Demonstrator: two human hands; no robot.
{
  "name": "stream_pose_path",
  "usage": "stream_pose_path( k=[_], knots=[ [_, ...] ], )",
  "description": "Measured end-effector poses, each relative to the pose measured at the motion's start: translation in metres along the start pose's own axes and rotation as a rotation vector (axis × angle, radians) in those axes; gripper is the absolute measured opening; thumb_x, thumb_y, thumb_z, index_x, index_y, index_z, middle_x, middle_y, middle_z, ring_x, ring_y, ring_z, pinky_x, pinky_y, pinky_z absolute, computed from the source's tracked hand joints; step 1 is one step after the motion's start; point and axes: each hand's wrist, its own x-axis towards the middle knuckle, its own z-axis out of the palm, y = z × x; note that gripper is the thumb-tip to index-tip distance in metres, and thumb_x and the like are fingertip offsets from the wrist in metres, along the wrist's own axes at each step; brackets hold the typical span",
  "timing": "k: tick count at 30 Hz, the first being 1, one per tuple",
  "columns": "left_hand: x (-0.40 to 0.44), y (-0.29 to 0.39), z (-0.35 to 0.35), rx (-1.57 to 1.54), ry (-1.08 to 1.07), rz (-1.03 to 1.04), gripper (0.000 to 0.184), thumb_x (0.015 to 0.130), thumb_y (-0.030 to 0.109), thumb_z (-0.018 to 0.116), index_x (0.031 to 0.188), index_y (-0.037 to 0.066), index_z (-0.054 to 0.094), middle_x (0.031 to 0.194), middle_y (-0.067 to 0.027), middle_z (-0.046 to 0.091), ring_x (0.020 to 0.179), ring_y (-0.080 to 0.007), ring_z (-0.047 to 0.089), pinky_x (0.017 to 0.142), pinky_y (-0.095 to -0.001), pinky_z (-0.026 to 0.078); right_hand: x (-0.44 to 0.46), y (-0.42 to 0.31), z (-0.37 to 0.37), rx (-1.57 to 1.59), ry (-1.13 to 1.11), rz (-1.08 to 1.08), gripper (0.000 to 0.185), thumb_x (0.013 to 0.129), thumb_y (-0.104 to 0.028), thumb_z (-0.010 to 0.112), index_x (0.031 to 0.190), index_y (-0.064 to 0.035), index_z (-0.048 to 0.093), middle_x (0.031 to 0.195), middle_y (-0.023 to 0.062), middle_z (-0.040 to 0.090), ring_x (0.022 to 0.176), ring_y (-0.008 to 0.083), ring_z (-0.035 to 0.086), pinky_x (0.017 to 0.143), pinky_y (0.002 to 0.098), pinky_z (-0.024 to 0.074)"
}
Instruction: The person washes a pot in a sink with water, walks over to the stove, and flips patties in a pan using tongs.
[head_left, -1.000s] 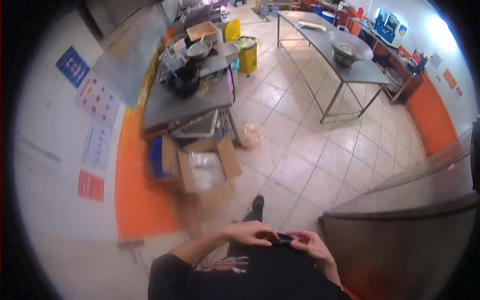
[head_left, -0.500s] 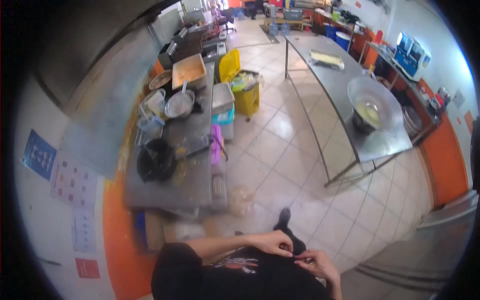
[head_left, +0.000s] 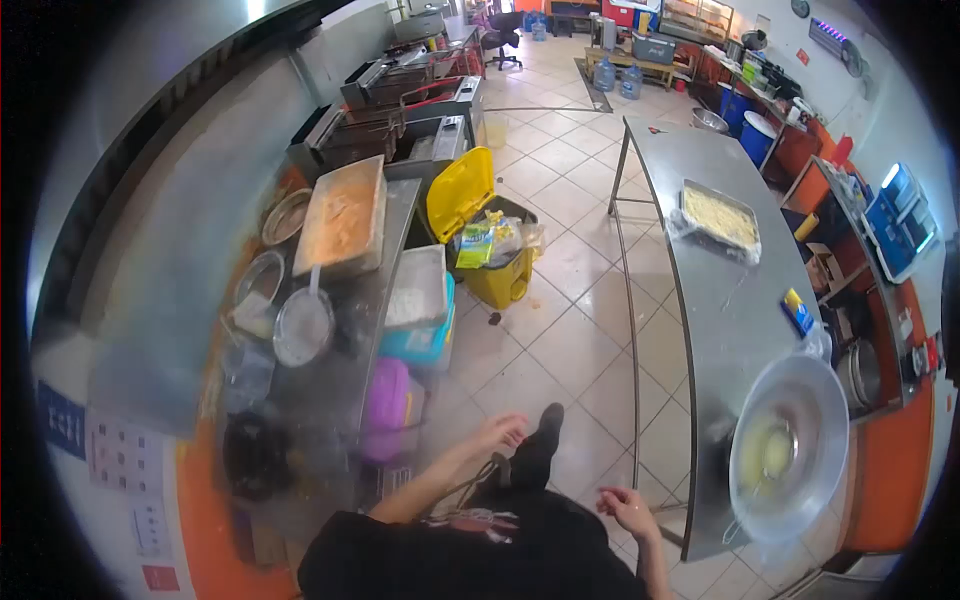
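As nothing is gripped, the bare left hand point(head_left: 500, 432) and right hand point(head_left: 627, 508) are held loosely open between grey metal desks point(head_left: 715, 325), perhaps for balance

Your left hand point(head_left: 500, 432) is out ahead of your torso point(head_left: 460, 565), fingers loosely bent, left forearm point(head_left: 430, 488) angled forward and inward. Your right hand point(head_left: 628, 508) is lower in view, off to the right, fingers half-curled and pointing inward; right forearm point(head_left: 653, 568) runs nearly straight back. Hands well apart, both relaxed. One foot point(head_left: 550, 418) forward, between them.
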Motion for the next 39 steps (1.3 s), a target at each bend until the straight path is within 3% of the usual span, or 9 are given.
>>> stream_pose_path(
  k=[2, 13, 17, 20, 21, 25, 32, 34, 39],
  knots=[
    [0.061, -0.046, -0.050, 0.315, 0.510, -0.034, 0.031, 0.095, 0.030, 0.055, 0.106, 0.002, 0.063, 0.090, -0.0059, 0.064, 0.077, -0.0171, 0.058, 0.071, -0.0316, 0.049, 0.068, 0.027, -0.020, -0.120, 0.308, -0.025, 0.034, 0.091, -0.024, 0.058, 0.113, 0.0015, 0.064, 0.091, 0.0134, 0.071, 0.083, 0.0189, 0.068, 0.074, 0.0318, 0.0512],
    [0.232, -0.006, -0.158, 0.350, 0.374, -0.761, 0.031, 0.094, 0.030, 0.055, 0.107, 0.003, 0.064, 0.090, -0.0080, 0.065, 0.079, -0.0191, 0.060, 0.072, -0.0335, 0.049, 0.342, -0.190, -0.258, -0.142, -0.214, 0.186, 0.048, 0.087, -0.040, 0.057, 0.103, 0.0046, 0.064, 0.090, 0.0244, 0.067, 0.087, 0.0329, 0.066, 0.080, 0.0393, 0.0496],
    [0.377, 0.074, -0.192, 0.317, 0.481, -0.683, 0.031, 0.093, 0.029, 0.056, 0.107, 0.003, 0.064, 0.090, -0.0087, 0.065, 0.080, -0.0199, 0.060, 0.072, -0.0342, 0.049, 0.547, -0.285, -0.364, -0.934, -0.161, 0.227, 0.048, 0.086, -0.042, 0.057, 0.099, 0.0041, 0.065, 0.093, 0.0307, 0.064, 0.091, 0.0446, 0.062, 0.082, 0.0488, 0.0481],
    [0.483, 0.157, -0.212, 0.272, 0.550, -0.527, 0.031, 0.093, 0.029, 0.056, 0.107, 0.003, 0.064, 0.091, -0.0093, 0.066, 0.081, -0.0205, 0.061, 0.073, -0.0348, 0.049, 0.664, -0.430, -0.417, -0.954, 0.335, -0.152, 0.039, 0.085, -0.034, 0.059, 0.094, 0.0035, 0.062, 0.089, 0.0296, 0.063, 0.086, 0.0455, 0.061, 0.077, 0.0503, 0.0492],
    [0.515, 0.188, -0.220, 0.253, 0.570, -0.479, 0.031, 0.093, 0.029, 0.056, 0.107, 0.003, 0.064, 0.091, -0.0095, 0.066, 0.081, -0.0206, 0.061, 0.073, -0.0349, 0.049, 0.693, -0.490, -0.429, -0.921, 0.401, -0.247, 0.045, 0.089, -0.027, 0.058, 0.120, 0.0055, 0.053, 0.102, 0.0308, 0.061, 0.094, 0.0459, 0.058, 0.082, 0.0502, 0.0469],
    [0.648, 0.291, -0.261, 0.216, 0.602, -0.373, 0.031, 0.092, 0.029, 0.056, 0.107, 0.003, 0.065, 0.091, -0.0102, 0.066, 0.082, -0.0214, 0.061, 0.073, -0.0356, 0.049, 0.837, -0.652, -0.475, -0.748, 0.406, -0.702, 0.042, 0.090, -0.020, 0.058, 0.121, 0.0066, 0.050, 0.101, 0.0278, 0.063, 0.093, 0.0432, 0.061, 0.082, 0.0457, 0.0492],
    [0.884, 0.386, -0.393, 0.532, 0.441, -0.506, 0.031, 0.091, 0.029, 0.057, 0.107, 0.003, 0.065, 0.091, -0.0115, 0.067, 0.084, -0.0227, 0.063, 0.074, -0.0369, 0.050, 1.044, -0.739, -0.541, -0.735, 0.206, -0.654, 0.046, 0.090, -0.027, 0.060, 0.126, 0.0015, 0.051, 0.093, 0.0242, 0.066, 0.089, 0.0369, 0.064, 0.079, 0.0426, 0.0498],
    [0.946, 0.440, -0.434, 0.697, 0.416, -0.522, 0.031, 0.091, 0.029, 0.057, 0.107, 0.003, 0.065, 0.091, -0.0119, 0.067, 0.084, -0.0231, 0.063, 0.074, -0.0372, 0.050, 1.085, -0.733, -0.565, -0.799, 0.161, -0.251, 0.054, 0.087, -0.032, 0.062, 0.126, 0.0031, 0.051, 0.099, 0.0267, 0.064, 0.092, 0.0381, 0.063, 0.080, 0.0432, 0.0496],
    [1.047, 0.631, -0.506, 0.246, 0.847, -0.031, 0.030, 0.089, 0.026, 0.059, 0.112, 0.007, 0.064, 0.093, -0.0083, 0.068, 0.084, -0.0176, 0.065, 0.073, -0.0320, 0.051, 1.173, -0.756, -0.629, -0.913, -0.073, 0.065, 0.063, 0.082, -0.041, 0.064, 0.123, 0.0054, 0.055, 0.110, 0.0270, 0.063, 0.109, 0.0346, 0.060, 0.093, 0.0405, 0.0467]
  ],
)
